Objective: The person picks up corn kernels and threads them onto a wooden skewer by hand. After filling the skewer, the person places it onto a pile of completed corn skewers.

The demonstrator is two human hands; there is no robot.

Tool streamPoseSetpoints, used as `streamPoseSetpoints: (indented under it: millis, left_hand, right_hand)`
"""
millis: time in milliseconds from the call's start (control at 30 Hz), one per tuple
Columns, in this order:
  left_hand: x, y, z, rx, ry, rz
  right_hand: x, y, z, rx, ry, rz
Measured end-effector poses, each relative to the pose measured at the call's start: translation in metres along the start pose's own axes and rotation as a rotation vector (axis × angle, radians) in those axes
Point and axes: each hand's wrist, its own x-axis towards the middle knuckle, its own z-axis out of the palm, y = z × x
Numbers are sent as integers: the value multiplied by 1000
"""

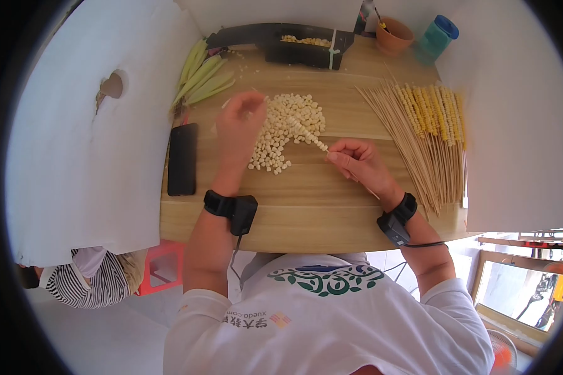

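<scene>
My right hand pinches a thin wooden skewer whose far part carries a row of pale corn kernels. The loaded end points up and left, over the pile. A loose heap of pale corn kernels lies on the wooden table. Above the heap's left edge is my left hand, its fingers curled together and slightly blurred. Whatever those fingers may hold is hidden.
Bare skewers and kernel-loaded skewers lie on the right. Left are green husks and a black phone. At the back stand a black container, a terracotta pot and a teal cup. White panels flank the table.
</scene>
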Motion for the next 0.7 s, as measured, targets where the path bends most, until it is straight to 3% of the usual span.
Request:
streamPoseSetpoints:
  millis: [100,133,167,233,500,633,700]
  left_hand:
    - [-4,13,3,71,-46,8]
    - [-6,8,8,-43,-44,6]
    - [-9,12,11,-58,-88,-66]
    - [-14,16,17,-86,-203,16]
    - [-14,59,-1,31,-267,44]
    - [-33,63,-36,-79,-208,-29]
    - [-59,55,-44,-71,-212,-178]
  right_hand:
    - [-3,-4,2,-49,54,91]
    - [-3,-6,2,-76,62,95]
    - [-2,-5,2,22,33,92]
    - [-1,-7,4,5,86,76]
    - [-1,-2,5,49,136,-13]
    - [-1,0,5,58,134,-59]
    - [-5,-2,7,39,142,-28]
